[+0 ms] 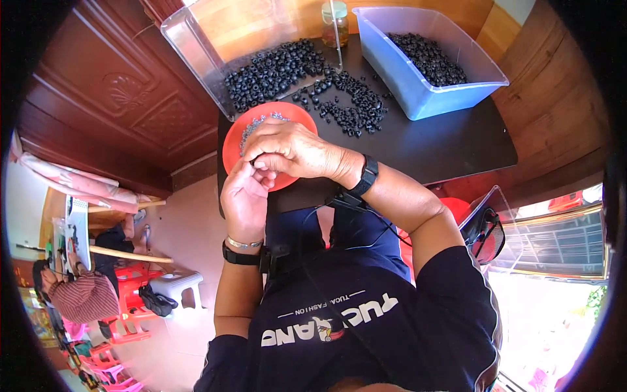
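My left hand [244, 204] and my right hand [289, 149] meet over the near left part of a round red plate [302, 116]. Both are closed, fingertips pinched together. A small dark spot shows between them, but the fingers hide what it is. Small silvery metal pieces [253, 125] lie on the plate, partly behind my right hand. Just beyond the plate, a loose heap of small black parts [353, 104] spreads over the dark tabletop [450, 145].
A clear bin [196, 55] tipped on its side holds more black parts at the back left. At the back right stands a translucent blue bin [424, 98] with black parts inside. A lidded jar [335, 26] is behind them. Another person [85, 297] sits far left near red stools.
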`<state>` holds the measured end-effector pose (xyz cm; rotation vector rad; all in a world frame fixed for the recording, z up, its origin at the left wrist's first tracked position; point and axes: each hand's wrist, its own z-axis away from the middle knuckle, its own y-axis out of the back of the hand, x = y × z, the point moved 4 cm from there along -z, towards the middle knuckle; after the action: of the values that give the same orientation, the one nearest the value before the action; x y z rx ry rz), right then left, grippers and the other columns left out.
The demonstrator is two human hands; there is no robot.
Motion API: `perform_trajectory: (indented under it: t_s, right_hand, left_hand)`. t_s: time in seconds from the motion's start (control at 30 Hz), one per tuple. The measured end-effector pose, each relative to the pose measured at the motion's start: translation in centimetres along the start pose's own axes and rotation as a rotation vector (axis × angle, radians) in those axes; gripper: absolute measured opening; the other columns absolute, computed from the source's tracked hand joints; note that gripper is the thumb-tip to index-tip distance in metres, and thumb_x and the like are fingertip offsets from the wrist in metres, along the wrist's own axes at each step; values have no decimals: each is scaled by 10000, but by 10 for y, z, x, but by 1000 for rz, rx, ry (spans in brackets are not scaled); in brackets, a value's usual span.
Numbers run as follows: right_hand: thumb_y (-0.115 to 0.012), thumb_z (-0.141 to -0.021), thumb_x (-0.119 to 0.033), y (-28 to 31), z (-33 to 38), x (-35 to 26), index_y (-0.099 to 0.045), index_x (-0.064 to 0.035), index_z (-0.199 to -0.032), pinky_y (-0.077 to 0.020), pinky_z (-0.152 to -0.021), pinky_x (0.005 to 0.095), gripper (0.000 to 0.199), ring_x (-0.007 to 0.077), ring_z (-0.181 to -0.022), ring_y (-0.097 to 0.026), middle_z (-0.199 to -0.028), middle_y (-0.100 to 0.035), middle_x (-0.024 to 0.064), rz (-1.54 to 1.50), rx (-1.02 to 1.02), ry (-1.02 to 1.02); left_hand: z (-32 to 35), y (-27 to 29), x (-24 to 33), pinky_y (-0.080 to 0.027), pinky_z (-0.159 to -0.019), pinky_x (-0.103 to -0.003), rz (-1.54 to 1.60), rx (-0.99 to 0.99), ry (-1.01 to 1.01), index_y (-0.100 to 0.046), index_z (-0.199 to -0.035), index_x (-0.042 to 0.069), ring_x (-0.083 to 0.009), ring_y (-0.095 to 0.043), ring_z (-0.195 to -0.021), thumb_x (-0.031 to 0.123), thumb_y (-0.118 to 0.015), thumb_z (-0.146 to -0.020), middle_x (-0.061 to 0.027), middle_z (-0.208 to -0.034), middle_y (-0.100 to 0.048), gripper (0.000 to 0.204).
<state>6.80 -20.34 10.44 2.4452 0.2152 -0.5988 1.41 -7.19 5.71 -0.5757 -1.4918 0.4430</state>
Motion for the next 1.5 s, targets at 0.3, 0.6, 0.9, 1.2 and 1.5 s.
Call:
perform_trajectory:
  t_s: [0.3, 0.6, 0.9, 1.2, 1.5]
  right_hand:
    - [-669, -847, -113, 2, 2, 3, -664, -72, -1029, -467, -876, 381, 187, 249, -978, -615, -965, -653, 71, -123, -6, -5]
    - [-562, -856, -287, 105, 31, 79, -700, -87, -908, -504, -768, 452, 249, 362, -861, -635, -901, -670, 167, 856, -109, -687]
    - [-521, -819, -210, 94, 57, 139, -693, -97, -843, -497, -786, 468, 207, 371, -864, -633, -861, -667, 180, 957, -342, -819]
    - [-489, -812, -176, 89, 46, 126, -706, -33, -823, -516, -802, 466, 260, 375, -873, -657, -889, -676, 217, 959, -377, -842]
    - [-575, -764, -200, 115, 63, 144, -727, -115, -909, -509, -804, 411, 227, 345, -843, -652, -866, -693, 143, 755, -42, -791]
  left_hand:
    - [8, 4, 3, -432, -717, -281, -47, -40, -71, -567, -1104, 24, -168, -573, -818, 210, -447, -968, -47, -920, -585, 260]
    - [19, 14, 20, -409, -720, -314, 157, -133, -63, -559, -1016, 47, -201, -523, -810, 230, -472, -956, -55, -897, -528, 211]
    - [31, 4, 17, -409, -719, -295, 214, -281, -51, -544, -1047, 49, -196, -496, -819, 214, -463, -950, -66, -903, -503, 208]
    - [38, 15, 9, -417, -707, -300, 169, -208, -29, -550, -1019, 52, -204, -522, -769, 237, -479, -943, -63, -857, -529, 213]
    - [35, 12, 0, -432, -683, -301, 388, -69, 186, -567, -905, 70, -197, -572, -745, 280, -502, -952, -46, -816, -573, 225]
